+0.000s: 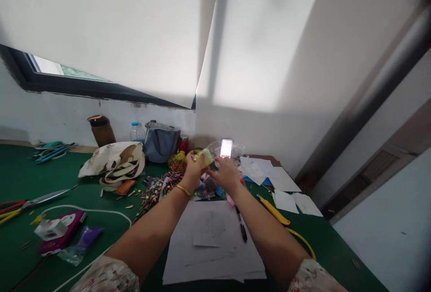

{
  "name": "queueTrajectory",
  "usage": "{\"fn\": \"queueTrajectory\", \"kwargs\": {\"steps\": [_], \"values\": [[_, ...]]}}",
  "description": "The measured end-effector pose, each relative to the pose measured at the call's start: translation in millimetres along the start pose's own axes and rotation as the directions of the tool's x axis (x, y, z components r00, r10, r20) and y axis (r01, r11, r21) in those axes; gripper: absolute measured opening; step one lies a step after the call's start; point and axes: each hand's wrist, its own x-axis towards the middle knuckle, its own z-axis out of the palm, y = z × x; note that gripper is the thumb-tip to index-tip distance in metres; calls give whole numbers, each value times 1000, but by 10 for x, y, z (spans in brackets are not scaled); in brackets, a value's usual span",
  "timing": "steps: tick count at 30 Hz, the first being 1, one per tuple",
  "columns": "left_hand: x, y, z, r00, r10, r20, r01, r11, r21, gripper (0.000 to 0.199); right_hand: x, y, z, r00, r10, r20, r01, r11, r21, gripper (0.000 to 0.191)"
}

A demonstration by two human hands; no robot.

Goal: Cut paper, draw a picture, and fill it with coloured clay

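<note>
Both arms reach forward over white paper sheets [188, 256] on the green table. My left hand [195, 166] has its fingers closed on a small yellowish packet [206, 157], beyond the paper. Close to its right side is my right hand [225, 173], fingers partly bent beside the packet; whether it holds anything is hidden. A lit phone [226, 147] stands upright just behind my right hand. Left of my left wrist lies a heap of small sticks with coloured tips [158, 195]. A black pen [243, 233] rests on the paper's right side.
Behind are a blue bag [162, 143], a cloth bag [111, 159], a brown bottle [101, 131] and a clear bottle [137, 132]. Scissors [47, 198], a white cable [101, 211] and a magenta box [63, 233] lie left. A yellow cutter [274, 211] and papers [284, 201] lie right.
</note>
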Motion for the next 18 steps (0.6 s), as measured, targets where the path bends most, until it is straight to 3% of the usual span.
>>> {"fn": "queueTrajectory", "kwargs": {"steps": [2, 5, 8, 9, 11, 14, 18], "values": [[-34, 21, -2, 1000, 0, -10, 0, 999, 37, 75, 38, 26, -57, 1000, -14, 2, 14, 994, -112, 19], [-26, 94, -19, 986, 164, -9, -158, 965, 208, 72, 84, 65, -136, 995, -87, 55, 98, 962, -254, 26], [45, 152, 15, 945, 299, 135, -323, 774, 544, 40, 80, 11, -174, 978, -183, 104, 207, 924, -321, 24], [78, 158, 35, 943, 282, 177, -330, 716, 616, 32, 70, -26, -183, 971, -213, 113, 238, 915, -325, 22], [148, 157, 59, 955, 212, 209, -297, 685, 665, 23, 43, -103, -212, 959, -260, 117, 284, 902, -325, 19], [260, 168, -6, 961, 184, 204, -274, 701, 659, 20, -20, -167, -295, 931, -335, 144, 365, 872, -326, 19], [431, 263, -249, 974, 195, 117, -224, 742, 632, 16, -186, -93, -417, 865, -442, 237, 497, 818, -288, 22]]}}
